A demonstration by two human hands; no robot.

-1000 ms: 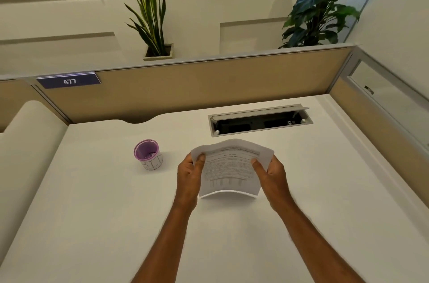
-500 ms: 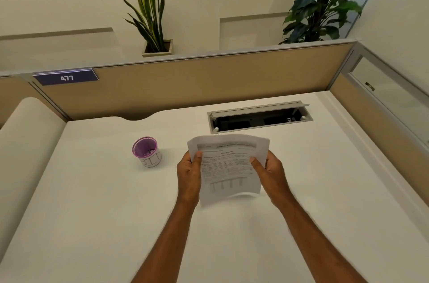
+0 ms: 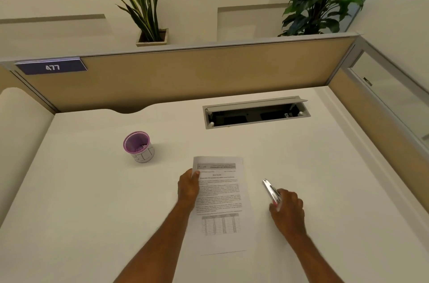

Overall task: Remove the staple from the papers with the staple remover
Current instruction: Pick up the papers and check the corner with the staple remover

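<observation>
Two bare forearms reach in from the near edge of the white desk (image 3: 81, 190). Between them the papers (image 3: 220, 199) lie flat on the desk, printed side up, with a small table near the lower part of the page and a header band at the far end. The left hand (image 3: 188, 187) rests on the left edge of the papers toward the far left corner, thumb on top of the sheet and fingers curled at its side, pinning it down. The staple itself is too small to make out. To the right of the papers and apart from them, the right hand (image 3: 287, 210) is closed around the near end of the staple remover (image 3: 271, 191), a slim metallic tool with a pinkish part, whose far tip points away and to the left. Farther off on the left stands a purple cup (image 3: 139, 147) with something small inside. Beyond it, on the right, an open cable tray (image 3: 255, 112) is set into the desk. A beige partition (image 3: 185, 74) with a plate reading 477 (image 3: 52, 67) closes the far side, two potted plants (image 3: 148, 4) behind it.
</observation>
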